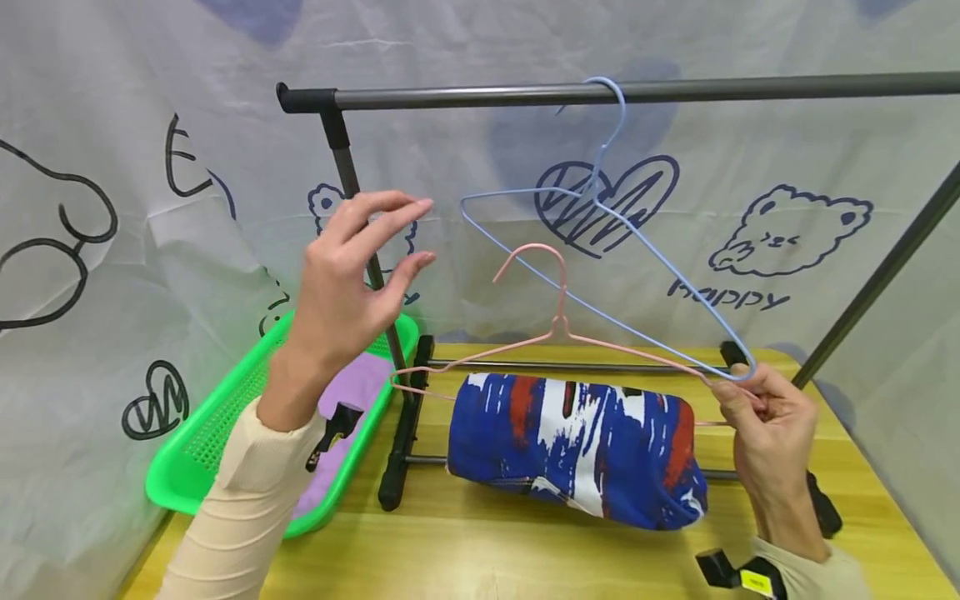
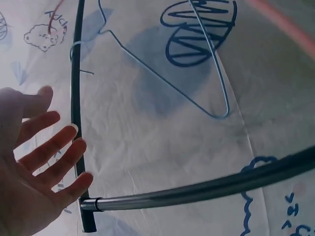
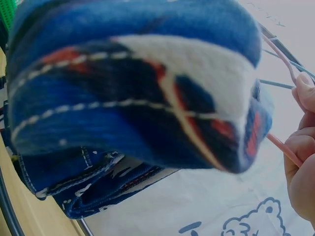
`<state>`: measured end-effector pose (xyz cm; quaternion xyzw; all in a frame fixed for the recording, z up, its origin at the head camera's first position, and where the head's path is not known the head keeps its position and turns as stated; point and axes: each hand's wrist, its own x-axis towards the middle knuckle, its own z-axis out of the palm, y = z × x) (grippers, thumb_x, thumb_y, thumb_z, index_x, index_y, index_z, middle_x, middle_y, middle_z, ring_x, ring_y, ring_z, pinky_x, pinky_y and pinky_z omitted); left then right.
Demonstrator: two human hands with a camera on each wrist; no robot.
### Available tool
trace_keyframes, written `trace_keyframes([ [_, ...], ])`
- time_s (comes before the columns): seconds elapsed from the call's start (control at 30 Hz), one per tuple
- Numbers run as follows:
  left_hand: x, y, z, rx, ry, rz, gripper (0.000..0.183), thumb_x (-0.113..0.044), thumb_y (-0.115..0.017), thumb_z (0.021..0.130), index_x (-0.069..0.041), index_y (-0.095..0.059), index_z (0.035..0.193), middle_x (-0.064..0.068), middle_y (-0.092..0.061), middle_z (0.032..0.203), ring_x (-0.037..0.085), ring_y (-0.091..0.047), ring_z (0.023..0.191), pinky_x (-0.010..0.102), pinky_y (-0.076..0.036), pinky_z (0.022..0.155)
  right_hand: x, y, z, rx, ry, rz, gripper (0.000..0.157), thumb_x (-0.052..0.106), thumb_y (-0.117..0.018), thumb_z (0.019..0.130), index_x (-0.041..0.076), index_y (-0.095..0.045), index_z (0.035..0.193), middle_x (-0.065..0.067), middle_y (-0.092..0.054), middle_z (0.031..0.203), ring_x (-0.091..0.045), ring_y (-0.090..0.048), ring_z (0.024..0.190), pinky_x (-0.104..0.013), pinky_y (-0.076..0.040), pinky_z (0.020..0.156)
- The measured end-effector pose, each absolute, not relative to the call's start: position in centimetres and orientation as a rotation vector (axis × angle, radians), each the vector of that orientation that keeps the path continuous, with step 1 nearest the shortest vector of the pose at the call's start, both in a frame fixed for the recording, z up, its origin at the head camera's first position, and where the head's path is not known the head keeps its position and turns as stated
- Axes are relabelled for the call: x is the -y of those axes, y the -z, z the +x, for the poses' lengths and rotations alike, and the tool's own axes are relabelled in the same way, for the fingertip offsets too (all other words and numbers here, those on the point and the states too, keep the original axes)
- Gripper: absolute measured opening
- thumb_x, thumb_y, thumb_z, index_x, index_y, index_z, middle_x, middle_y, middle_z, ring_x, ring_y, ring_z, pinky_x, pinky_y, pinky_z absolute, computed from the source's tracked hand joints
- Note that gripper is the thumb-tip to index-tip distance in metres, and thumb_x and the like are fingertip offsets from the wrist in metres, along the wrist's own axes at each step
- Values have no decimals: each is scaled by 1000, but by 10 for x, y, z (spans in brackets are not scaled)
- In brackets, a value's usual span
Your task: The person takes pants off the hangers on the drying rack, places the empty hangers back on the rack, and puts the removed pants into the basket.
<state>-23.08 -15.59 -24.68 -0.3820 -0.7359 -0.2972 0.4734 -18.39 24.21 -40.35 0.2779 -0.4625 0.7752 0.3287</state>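
Note:
A pink wire hanger [image 1: 563, 287] carries a folded blue, white and red garment [image 1: 570, 450] draped over its lower bar. My right hand [image 1: 772, 433] pinches the hanger's right corner between thumb and fingers. Beside those fingertips, the lower right corner of a blue hanger [image 1: 622, 108] overlaps them in the head view; its hook sits over the rack's top rail [image 1: 465, 97]. Raised left of both hangers, my left hand [image 1: 341, 275] holds nothing, thumb and fingers apart. In the right wrist view, the garment [image 3: 133, 98] fills most of the picture, showing pale stitching.
A green plastic basket [image 1: 180, 492] with purple cloth [image 1: 363, 387] inside stands at the left, beside the rack's black foot [image 1: 393, 479]. The rack stands on a wood-grain table [image 1: 450, 550]. Behind it hangs a pale printed sheet [image 1: 450, 167].

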Motion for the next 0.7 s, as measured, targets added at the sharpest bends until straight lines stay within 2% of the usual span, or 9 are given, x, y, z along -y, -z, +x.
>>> trace_keyframes([
  [0.13, 152, 261, -220, 1877, 748, -993, 40, -6, -81, 87, -3, -72, 126, 12, -68, 124, 29, -61, 117, 41, -49, 101, -238, 403, -184, 1205, -2008, 710, 8, -31, -52, 87, -25, -55, 84, -10, -54, 69, -16, -36, 53, -24, -24, 48],
  [0.3, 150, 278, -205, 1964, 775, -1025, 41, -6, -82, 87, -5, -72, 127, 10, -67, 125, 26, -60, 117, 28, -49, 77, -235, 404, -187, 1225, -1992, 705, 6, -30, -54, 88, -25, -57, 86, -10, -55, 70, -15, -35, 53, -24, -23, 46],
  [0.37, 149, 284, -199, 1999, 787, -1048, 41, -6, -82, 87, -5, -72, 126, 9, -67, 127, 26, -60, 118, 27, -49, 76, -233, 404, -187, 1227, -1994, 701, 6, -30, -53, 88, -25, -57, 87, -9, -54, 69, -15, -35, 53, -24, -23, 46],
  [0.47, 146, 294, -193, 2043, 812, -1089, 39, -8, -82, 87, -7, -73, 125, 8, -67, 128, 25, -59, 121, 32, -52, 87, -231, 405, -188, 1221, -1996, 679, 9, -30, -53, 87, -24, -59, 86, -9, -57, 69, -15, -38, 52, -24, -25, 45],
  [0.53, 145, 301, -190, 2066, 837, -1128, 36, -10, -82, 88, -8, -74, 123, 6, -67, 128, 24, -58, 122, 38, -51, 98, -230, 405, -188, 1214, -1999, 673, 9, -31, -54, 87, -23, -59, 86, -10, -59, 70, -14, -39, 51, -24, -26, 45],
  [0.7, 141, 319, -186, 2134, 905, -1212, 32, -16, -81, 90, -10, -75, 121, 3, -67, 125, 20, -60, 119, 34, -51, 99, -229, 405, -188, 1212, -1995, 668, 6, -29, -57, 87, -24, -59, 85, -12, -66, 72, -14, -40, 51, -24, -26, 46],
])
